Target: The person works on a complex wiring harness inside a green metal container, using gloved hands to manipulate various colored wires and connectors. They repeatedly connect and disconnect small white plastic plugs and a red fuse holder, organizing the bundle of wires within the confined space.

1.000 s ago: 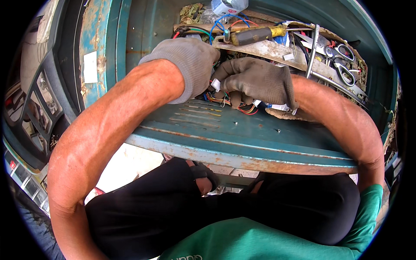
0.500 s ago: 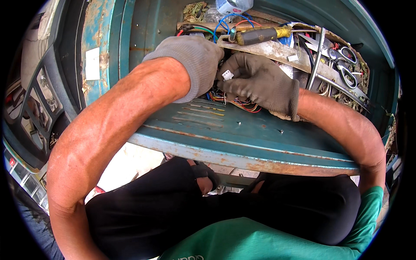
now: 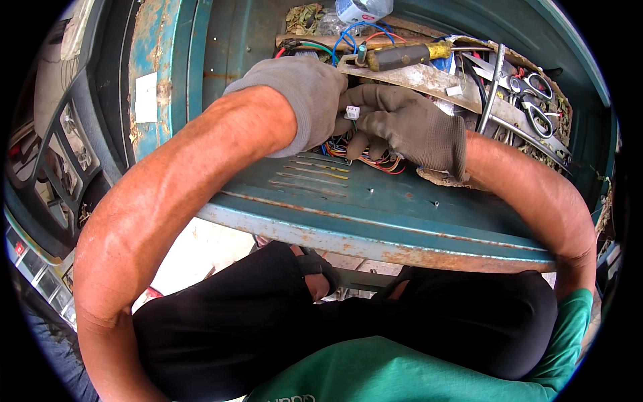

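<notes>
Both my hands wear grey-brown work gloves and meet above a bundle of thin coloured wires (image 3: 385, 161) in the green metal tray (image 3: 402, 221). Between the thumb and forefinger of my right hand (image 3: 405, 124) is a small white plug connector (image 3: 351, 112), its face with small openings turned up. The other right fingers hang curled over the wires. Right beside it, my left hand (image 3: 298, 97) shows its back and cuff; its fingers curl down and inward, and whatever they grip is hidden. The gloves nearly touch at the connector.
Behind my hands lie a screwdriver (image 3: 408, 55) with a dark and yellow handle, a flat worn metal bar (image 3: 429, 80), scissors (image 3: 536, 120), a metal rod (image 3: 492, 87) and a clear plastic bottle (image 3: 363, 10). Small metal bits (image 3: 437, 204) lie near the tray's rusty front edge.
The white connector has turned more upright in my right fingers. My right hand has rotated slightly, and its lower fingers now hang further down over the wires. My left hand has barely shifted.
</notes>
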`<state>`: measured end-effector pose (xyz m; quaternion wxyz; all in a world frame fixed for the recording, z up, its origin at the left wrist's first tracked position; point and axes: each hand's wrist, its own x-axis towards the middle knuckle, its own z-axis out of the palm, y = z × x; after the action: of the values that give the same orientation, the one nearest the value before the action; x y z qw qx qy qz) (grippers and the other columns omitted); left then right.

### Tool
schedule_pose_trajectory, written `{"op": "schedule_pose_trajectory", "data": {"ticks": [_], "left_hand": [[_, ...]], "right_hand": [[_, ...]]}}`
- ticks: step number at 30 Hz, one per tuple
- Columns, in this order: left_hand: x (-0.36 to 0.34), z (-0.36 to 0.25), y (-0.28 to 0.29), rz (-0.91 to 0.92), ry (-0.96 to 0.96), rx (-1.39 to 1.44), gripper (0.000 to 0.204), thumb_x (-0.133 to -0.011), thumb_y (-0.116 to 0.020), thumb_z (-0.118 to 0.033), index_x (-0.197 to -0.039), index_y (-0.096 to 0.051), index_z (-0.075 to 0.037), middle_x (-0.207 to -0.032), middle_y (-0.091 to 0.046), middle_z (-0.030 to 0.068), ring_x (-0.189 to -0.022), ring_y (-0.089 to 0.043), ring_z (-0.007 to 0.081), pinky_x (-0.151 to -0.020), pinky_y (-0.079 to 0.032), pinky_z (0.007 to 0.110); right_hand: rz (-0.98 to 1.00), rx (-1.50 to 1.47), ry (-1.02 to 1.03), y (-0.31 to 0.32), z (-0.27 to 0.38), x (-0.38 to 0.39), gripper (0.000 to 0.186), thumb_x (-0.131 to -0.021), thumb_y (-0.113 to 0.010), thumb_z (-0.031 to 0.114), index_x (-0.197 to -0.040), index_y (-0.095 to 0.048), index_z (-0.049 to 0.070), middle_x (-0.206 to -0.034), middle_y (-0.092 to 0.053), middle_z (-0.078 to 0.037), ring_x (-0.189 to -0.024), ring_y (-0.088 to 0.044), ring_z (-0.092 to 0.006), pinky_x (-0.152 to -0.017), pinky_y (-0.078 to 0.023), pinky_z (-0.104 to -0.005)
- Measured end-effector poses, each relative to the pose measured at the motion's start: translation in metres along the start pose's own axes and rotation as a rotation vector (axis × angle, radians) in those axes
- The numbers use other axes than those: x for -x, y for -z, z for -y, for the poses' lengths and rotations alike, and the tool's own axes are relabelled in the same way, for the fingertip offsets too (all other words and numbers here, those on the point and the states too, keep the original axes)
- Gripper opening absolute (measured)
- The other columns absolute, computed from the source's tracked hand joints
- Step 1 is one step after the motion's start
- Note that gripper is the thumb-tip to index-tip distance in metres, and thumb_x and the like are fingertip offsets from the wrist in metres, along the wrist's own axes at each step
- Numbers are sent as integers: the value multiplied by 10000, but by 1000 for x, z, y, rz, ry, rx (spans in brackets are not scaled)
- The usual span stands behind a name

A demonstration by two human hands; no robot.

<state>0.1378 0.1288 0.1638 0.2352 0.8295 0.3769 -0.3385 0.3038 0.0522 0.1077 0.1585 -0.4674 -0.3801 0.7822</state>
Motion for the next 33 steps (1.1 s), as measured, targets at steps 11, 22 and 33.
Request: {"op": "schedule_pose_trajectory", "data": {"ticks": [11,22,33], "left_hand": [[-1,5,1,130,57,120,364,-918,-646,-231,-1230,-737,-66,-1034,-767,204,-924,-761,327,-844,-594,415],[-6,7,9,333,217,953,354,-911,-638,-149,-1163,-700,92,-1001,-765,181,-804,-787,233,-678,-663,314],[-3,10,9,306,105,903,345,-938,-597,-101,-1181,-689,126,-1101,-738,224,-826,-796,270,-682,-679,310]], "right_hand": [[-11,-81,-43,-4,3,-3,355,-1036,-563,133,-1347,-593,-34,-1194,-718,-134,-991,-745,-181,-801,-617,-269],[-94,10,26,1,-9,-4,352,-983,-634,92,-1296,-607,-68,-1087,-741,-135,-921,-755,-152,-771,-616,-261],[-195,41,30,-6,-7,-3,423,-910,-761,277,-1176,-699,-46,-971,-759,-112,-881,-727,-150,-774,-586,-294]]}}
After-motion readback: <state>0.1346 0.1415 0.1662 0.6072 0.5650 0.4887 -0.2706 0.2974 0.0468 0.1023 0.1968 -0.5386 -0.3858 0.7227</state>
